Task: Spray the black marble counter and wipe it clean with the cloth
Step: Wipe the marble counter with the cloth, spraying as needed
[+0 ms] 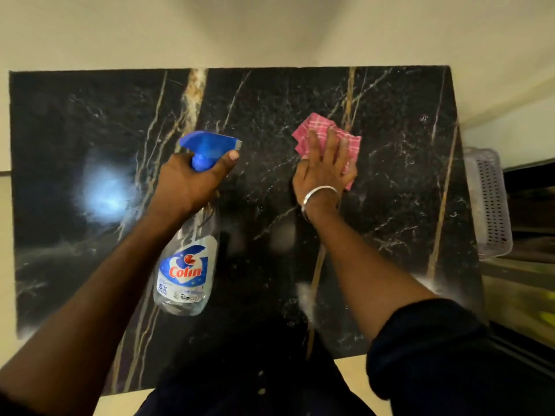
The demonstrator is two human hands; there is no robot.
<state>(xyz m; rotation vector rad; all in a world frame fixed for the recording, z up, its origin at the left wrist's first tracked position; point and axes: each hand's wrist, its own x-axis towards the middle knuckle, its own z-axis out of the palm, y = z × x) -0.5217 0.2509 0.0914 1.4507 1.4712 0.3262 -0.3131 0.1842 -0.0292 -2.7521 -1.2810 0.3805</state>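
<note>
The head view looks down on a black marble counter [390, 181] veined in white and gold. It is set against a plain cream wall [270, 31] that turns a corner at the upper right. A blurred bluish-white patch of reflected light [105, 190] lies on the polished stone at the left, and paler smudges show near the front edge. Just beside the counter's right edge sits a pale perforated plastic basket [489, 205].

The left hand [192, 181] is wrapped round the neck of a clear plastic spray bottle with a blue trigger head [189, 265]. One fingertip shows just under the nozzle. The bottle is held tilted over the middle of the counter, base towards the person. Its blue and white label reads "Colin" in red, with "5X" beneath; the smaller print is too fine to read.

The right hand [322, 169] lies flat with fingers straight and spread, pressing a folded pink checked cloth [318, 124] onto the stone right of centre. A silver bangle [319, 195] circles that wrist, and a dark rolled sleeve [426, 349] covers the arm above.
</note>
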